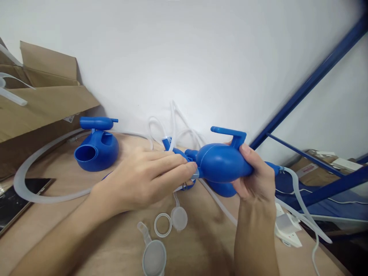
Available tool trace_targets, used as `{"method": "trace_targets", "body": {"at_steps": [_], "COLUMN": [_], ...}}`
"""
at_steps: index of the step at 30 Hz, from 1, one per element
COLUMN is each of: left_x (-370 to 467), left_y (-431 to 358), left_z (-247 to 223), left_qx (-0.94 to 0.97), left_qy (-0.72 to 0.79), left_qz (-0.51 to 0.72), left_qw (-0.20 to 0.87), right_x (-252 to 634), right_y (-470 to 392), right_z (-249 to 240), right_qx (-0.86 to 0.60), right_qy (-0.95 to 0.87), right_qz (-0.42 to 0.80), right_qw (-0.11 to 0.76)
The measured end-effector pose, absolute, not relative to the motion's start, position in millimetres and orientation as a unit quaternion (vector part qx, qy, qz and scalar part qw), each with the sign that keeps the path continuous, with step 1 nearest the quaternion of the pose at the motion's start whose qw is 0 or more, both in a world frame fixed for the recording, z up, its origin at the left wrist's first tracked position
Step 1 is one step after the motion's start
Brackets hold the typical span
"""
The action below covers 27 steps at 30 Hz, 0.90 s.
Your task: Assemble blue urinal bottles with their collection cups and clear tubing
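A blue plastic bottle (221, 163) with a hooked handle lies sideways in my right hand (257, 176), whose fingers and thumb wrap round its right end. My left hand (152, 178) is closed at the bottle's left end, its fingertips pressed on a pale translucent piece (196, 174) at the neck. More blue parts and clear tubing are partly hidden behind my hands. Below them on the table lie a white ring (163, 225), a round translucent cap (179, 218) with a strap, and a larger cap (154, 257) with a strap.
Another blue bottle (97, 153) with an open mouth stands at the left, a thick clear tube (21, 180) curving round it. Behind is a cardboard box (46, 111). A phone-like dark slab (20, 203) lies far left. White power sockets (287, 226) and a blue metal frame (310, 84) are right.
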State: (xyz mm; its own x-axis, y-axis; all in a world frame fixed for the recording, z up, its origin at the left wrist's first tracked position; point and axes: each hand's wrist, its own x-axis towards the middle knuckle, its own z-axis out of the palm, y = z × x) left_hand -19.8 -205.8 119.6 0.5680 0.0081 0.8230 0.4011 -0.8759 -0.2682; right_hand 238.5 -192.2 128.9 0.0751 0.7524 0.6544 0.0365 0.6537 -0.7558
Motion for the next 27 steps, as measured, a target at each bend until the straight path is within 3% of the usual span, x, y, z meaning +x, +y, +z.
{"method": "trace_targets", "body": {"at_steps": [5, 14, 22, 27], "left_x": [-18.1, -11.4, -14.0, -14.8], "left_y": [-196.5, -196.1, -197.1, -203.5], "left_z": [116.2, 112.9, 127.2, 132.3], "left_qx": [-0.862, -0.817, -0.767, -0.737], "left_qy": [-0.160, -0.178, -0.293, -0.347], "left_qz": [-0.449, -0.547, -0.502, -0.464], "left_qw": [0.175, -0.044, -0.274, -0.348], "right_x": [241.0, 240.1, 237.2, 242.0], "right_y": [-207.8, -210.9, -207.0, -192.9], "right_z": [126.9, 121.8, 118.8, 122.1], "right_qx": [-0.314, -0.200, -0.153, -0.047], "right_qy": [-0.625, -0.675, -0.720, -0.760], "right_qz": [0.215, 0.083, -0.087, -0.136], "right_qw": [0.681, 0.706, 0.671, 0.634]}}
